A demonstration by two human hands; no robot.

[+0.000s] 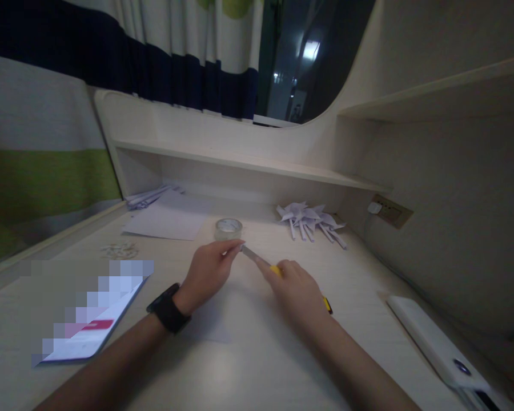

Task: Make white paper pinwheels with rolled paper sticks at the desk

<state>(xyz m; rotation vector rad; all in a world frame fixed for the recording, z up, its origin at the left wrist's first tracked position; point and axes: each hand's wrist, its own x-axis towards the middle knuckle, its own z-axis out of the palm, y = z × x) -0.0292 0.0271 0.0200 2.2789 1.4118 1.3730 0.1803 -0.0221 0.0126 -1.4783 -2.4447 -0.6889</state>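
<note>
My right hand [297,285] is wrapped round a yellow utility knife [276,270], its blade reaching up and left. The blade's tip meets the fingertips of my left hand [208,271], which are pinched together. A tiny whitish bit shows at that pinch, too small to name. On my left wrist sits a black watch [170,308]. Beneath that wrist, a piece of white paper [212,324] lies on the desk [257,371], partly hidden. Just beyond my left hand stands a roll of clear tape [228,229].
Several white paper pinwheels [308,220] lie at the back right. Paper sheets [171,217] and small white scraps [120,250] are at the left, with a lit tablet [111,325] nearer. A white device [432,342] stands at the right, below a wall socket [392,211].
</note>
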